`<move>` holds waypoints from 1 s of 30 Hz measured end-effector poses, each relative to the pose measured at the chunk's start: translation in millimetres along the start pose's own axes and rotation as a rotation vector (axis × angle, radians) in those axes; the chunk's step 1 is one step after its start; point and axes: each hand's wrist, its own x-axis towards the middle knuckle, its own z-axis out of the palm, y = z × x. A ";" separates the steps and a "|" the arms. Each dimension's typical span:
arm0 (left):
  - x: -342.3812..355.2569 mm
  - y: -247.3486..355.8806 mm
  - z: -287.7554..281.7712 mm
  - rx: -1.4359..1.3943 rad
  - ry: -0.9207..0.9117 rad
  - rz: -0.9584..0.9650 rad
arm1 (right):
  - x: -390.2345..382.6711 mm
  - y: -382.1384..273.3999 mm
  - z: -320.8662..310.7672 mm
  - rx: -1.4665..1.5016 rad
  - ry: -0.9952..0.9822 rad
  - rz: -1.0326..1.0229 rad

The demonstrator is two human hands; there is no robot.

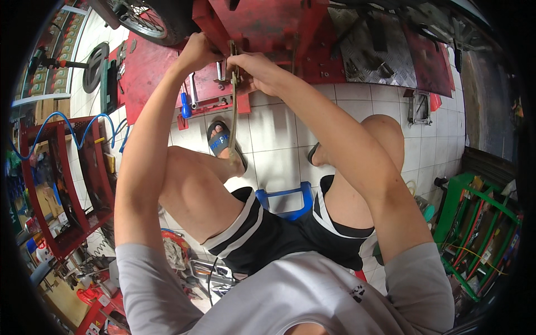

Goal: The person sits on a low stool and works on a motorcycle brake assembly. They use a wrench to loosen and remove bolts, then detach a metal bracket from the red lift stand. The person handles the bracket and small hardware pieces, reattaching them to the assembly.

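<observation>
Brassy strip [234, 109], one, in clenched right hand [255, 67], left hand [199, 52] of unclear grip

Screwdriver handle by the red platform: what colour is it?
The screwdriver handle is blue; head view.

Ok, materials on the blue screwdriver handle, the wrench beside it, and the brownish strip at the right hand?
Screwdriver handle: likely glossy plastic, from its even, saturated blue.
Wrench: probably polished or chromed steel, from its silvery shine.
Brownish strip at the right hand: dull finish; metal or rubber, too indistinct to tell.
</observation>
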 end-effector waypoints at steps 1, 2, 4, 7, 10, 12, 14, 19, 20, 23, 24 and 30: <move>-0.5 1.5 0.5 0.035 0.011 0.012 | 0.8 1.1 -0.5 0.000 0.000 0.004; -1.0 2.8 0.2 0.069 0.024 0.024 | 0.6 0.2 0.0 -0.002 -0.001 0.007; -2.0 5.9 0.1 0.110 0.044 0.034 | -0.3 -1.2 1.6 -0.004 -0.001 0.014; -4.3 15.2 -0.1 0.152 0.058 0.031 | 0.6 -0.6 1.7 -0.002 0.002 0.015; -6.2 26.8 2.1 0.189 0.056 0.035 | -1.4 -0.8 0.4 0.003 0.017 0.007; -10.4 29.7 1.8 0.157 0.076 0.037 | -0.8 -0.6 2.4 -0.003 0.024 0.005; -12.4 30.8 1.7 0.172 0.065 0.067 | 1.1 0.0 1.7 -0.002 -0.013 0.013; -20.9 15.4 2.4 0.169 0.072 0.058 | -1.5 -1.1 0.9 0.018 -0.106 0.054; -20.6 15.6 5.9 0.157 0.086 0.080 | -3.8 0.5 -2.4 0.007 -0.175 0.038; -22.3 13.2 1.0 0.227 0.013 0.000 | -8.4 -1.0 -12.0 0.026 -0.208 0.063; -30.5 13.7 -2.2 0.301 -0.014 -0.041 | -24.6 -6.3 -5.3 0.047 -0.217 0.091; -69.0 45.0 -30.3 0.491 -0.240 -0.191 | -44.2 14.0 -52.5 -0.461 0.065 0.241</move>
